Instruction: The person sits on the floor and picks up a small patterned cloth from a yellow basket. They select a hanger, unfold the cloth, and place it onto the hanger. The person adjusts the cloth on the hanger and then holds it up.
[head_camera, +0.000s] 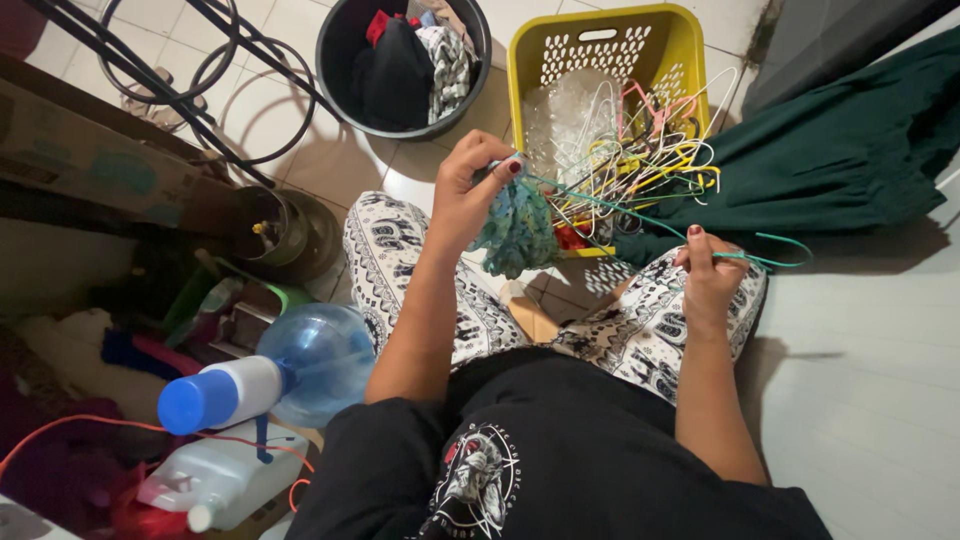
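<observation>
Hands (470, 195) (708, 270) hold garment (518, 230), hanger (745, 256) beside basket (520, 75).

white tiled floor (300, 110), black bucket (345, 60), dim light

Left hand (470, 190) pinches a crumpled teal patterned cloth (517, 232) over the lap; right hand (708, 275) grips a green wire hanger (740, 255). Yellow laundry basket (525, 60) full of tangled hangers sits ahead on the tiled floor (300, 120), beside a black bucket (345, 50) of clothes.

Two hands (470, 195) (708, 275), one yellow basket (525, 60), one black bucket (340, 60), many hangers (640, 150).
</observation>
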